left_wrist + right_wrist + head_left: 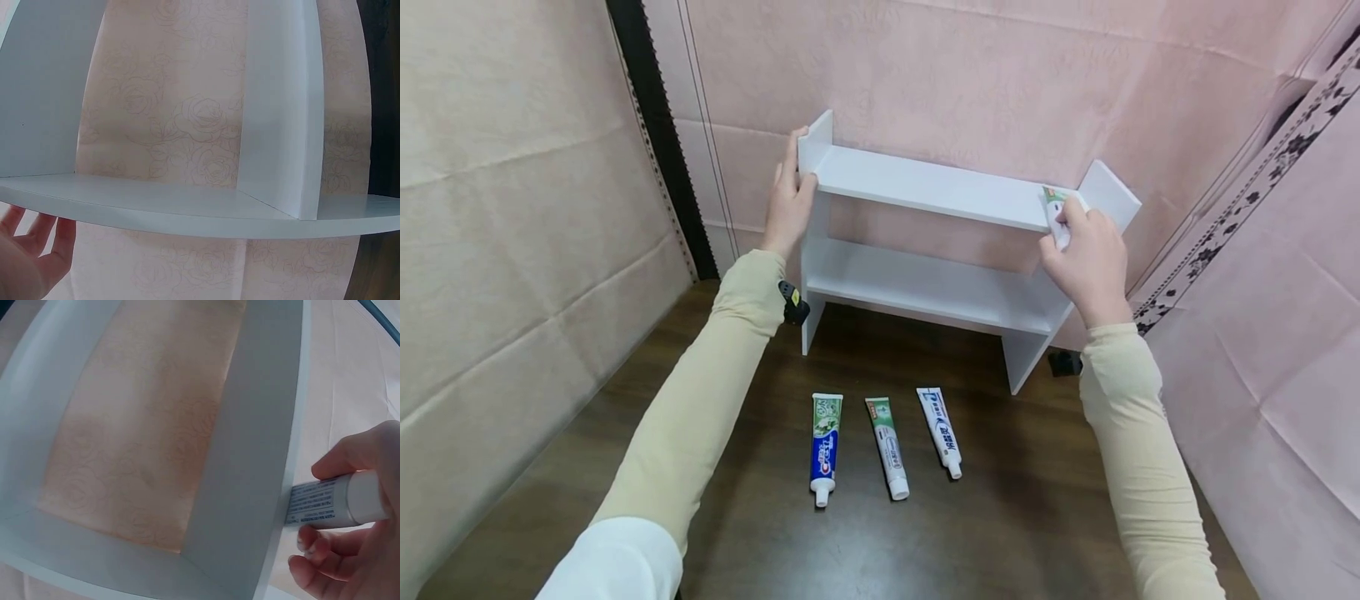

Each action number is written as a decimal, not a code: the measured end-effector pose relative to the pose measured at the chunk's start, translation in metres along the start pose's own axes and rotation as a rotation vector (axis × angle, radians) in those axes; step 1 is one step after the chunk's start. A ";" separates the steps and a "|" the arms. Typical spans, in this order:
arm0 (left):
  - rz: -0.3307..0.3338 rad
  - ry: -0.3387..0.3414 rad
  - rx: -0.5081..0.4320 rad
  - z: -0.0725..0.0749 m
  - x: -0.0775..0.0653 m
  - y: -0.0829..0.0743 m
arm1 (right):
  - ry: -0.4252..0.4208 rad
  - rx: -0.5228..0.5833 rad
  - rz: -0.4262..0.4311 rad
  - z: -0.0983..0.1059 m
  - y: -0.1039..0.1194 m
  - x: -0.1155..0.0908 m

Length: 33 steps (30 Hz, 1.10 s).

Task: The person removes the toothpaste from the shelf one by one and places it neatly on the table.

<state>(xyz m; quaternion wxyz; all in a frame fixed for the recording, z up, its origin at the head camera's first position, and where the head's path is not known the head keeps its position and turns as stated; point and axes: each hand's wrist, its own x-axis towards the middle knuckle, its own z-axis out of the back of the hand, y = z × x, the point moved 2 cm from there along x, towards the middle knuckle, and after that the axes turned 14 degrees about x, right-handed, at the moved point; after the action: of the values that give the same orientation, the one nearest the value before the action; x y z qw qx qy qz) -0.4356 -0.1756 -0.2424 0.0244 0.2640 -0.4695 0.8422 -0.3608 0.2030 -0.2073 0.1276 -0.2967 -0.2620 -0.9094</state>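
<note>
A white two-tier shelf (925, 179) stands on the table. At its left side panel (156, 215), my left hand (790, 200) holds the upright, fingers bent against its outer face. On the right, my right hand (1090, 258) pinches a green-and-white toothpaste tube (1054, 212) by its cap end, between thumb and fingers. In the right wrist view the tube's white cap (365, 497) points toward the palm, and its far end is hidden behind the shelf board. Three more tubes lie in front: a blue-green one (825, 446), a green-white one (887, 448) and a white-blue one (940, 432).
The dark wooden table (865, 550) extends toward me. Pink cloth (962, 75) hangs behind the shelf, with cloth walls at the left (535, 208) and right (1262, 358). A small black object (1064, 362) sits by the shelf's right foot.
</note>
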 end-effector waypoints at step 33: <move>0.012 -0.026 0.029 -0.003 0.002 -0.002 | -0.233 -0.067 0.263 -0.012 -0.021 -0.062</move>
<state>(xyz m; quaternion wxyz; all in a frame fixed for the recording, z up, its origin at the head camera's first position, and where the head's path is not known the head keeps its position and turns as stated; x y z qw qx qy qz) -0.4381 -0.1726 -0.2417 0.0094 0.2726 -0.4591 0.8455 -0.3254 0.2191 -0.2616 0.2042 -0.4359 -0.2036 -0.8526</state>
